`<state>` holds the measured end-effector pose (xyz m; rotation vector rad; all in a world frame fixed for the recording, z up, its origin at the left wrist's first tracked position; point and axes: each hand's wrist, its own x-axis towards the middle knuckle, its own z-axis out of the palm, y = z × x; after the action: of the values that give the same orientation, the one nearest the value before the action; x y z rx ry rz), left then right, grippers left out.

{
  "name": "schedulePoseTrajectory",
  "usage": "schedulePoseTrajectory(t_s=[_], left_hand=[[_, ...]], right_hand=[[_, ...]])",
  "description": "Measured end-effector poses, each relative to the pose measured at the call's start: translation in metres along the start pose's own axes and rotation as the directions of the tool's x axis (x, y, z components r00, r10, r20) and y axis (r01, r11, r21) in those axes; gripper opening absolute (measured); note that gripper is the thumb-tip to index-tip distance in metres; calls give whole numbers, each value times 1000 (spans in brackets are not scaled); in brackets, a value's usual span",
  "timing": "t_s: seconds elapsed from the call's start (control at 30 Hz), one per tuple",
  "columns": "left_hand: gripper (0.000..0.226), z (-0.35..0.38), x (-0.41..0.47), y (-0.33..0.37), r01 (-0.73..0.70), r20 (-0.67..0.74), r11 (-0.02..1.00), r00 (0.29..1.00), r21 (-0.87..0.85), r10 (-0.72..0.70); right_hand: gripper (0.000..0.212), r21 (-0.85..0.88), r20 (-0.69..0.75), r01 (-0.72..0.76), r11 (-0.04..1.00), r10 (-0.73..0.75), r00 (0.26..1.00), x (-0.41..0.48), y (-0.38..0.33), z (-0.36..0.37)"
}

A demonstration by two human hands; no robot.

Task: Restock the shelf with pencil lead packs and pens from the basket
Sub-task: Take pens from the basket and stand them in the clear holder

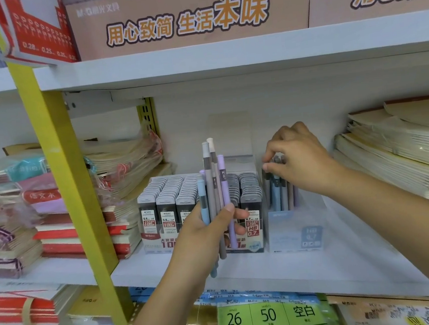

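Note:
My left hand [209,226] grips an upright bunch of pastel pens [215,188], blue, grey, beige and lilac, in front of the lead display. Behind it stands a clear display box of pencil lead packs [165,207], dark cases in several rows with 0.5 and 0.7 HB labels. To its right a clear pen holder box [297,227] holds several pens [281,189] standing upright. My right hand [297,159] reaches over that box, its curled fingertips pinching the tops of the pens in it. The basket is out of view.
The white shelf board [325,269] carries stacks of notebooks at the left [64,231] and right [397,151]. A yellow upright post [59,157] stands at the left. Another shelf [223,55] hangs low overhead. Loose-leaf paper packs [269,315] lie below.

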<state>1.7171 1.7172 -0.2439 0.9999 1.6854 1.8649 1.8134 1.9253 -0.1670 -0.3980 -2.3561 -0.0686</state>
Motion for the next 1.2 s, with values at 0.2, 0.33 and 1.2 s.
schedulePoseTrajectory(t_s=[0.2,0.33,1.2], left_hand=[[22,2,0,-4,58,42,995,998,-81,-54],[24,7,0,-6,89,90,982,993,-169,-75],[37,25,-1,-15,68,114,997,992,-48,-62]], right_hand=[[24,-74,0,-41,996,41,999,-8,-2,-1],[21,516,46,-165,841,165,985,-35,-33,-13],[14,382,-17,-102,918,117,993,-54,26,-19]])
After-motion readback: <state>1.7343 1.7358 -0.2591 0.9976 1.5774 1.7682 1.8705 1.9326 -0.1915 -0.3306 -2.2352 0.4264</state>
